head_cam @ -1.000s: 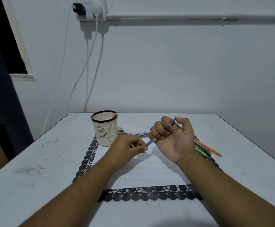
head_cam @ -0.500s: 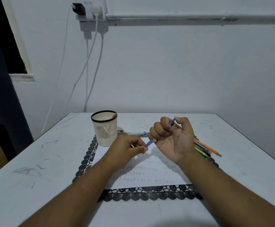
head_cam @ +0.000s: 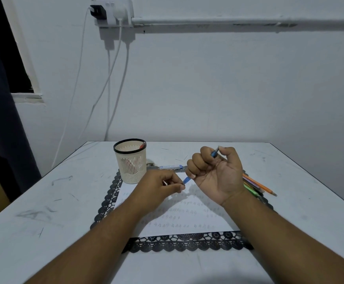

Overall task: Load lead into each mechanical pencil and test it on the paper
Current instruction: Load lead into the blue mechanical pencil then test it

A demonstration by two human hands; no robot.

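My right hand (head_cam: 216, 173) grips a blue mechanical pencil (head_cam: 187, 179) in a fist above the paper, palm turned up, with the pencil's lower end pointing down-left and its other end sticking out by the thumb. My left hand (head_cam: 158, 186) pinches something very thin, too small to identify, between thumb and forefinger right at that lower end. The white paper (head_cam: 187, 218), covered with rows of small pencil marks, lies on a black lace-edged mat (head_cam: 187, 242). A small lead case (head_cam: 170, 167) lies behind the hands.
A cream mesh pencil cup (head_cam: 130, 160) holding a red item stands at the mat's back left corner. Several coloured pencils (head_cam: 257, 186) lie on the mat's right side. The white table (head_cam: 44, 212) is scuffed, and cables hang down the wall behind it.
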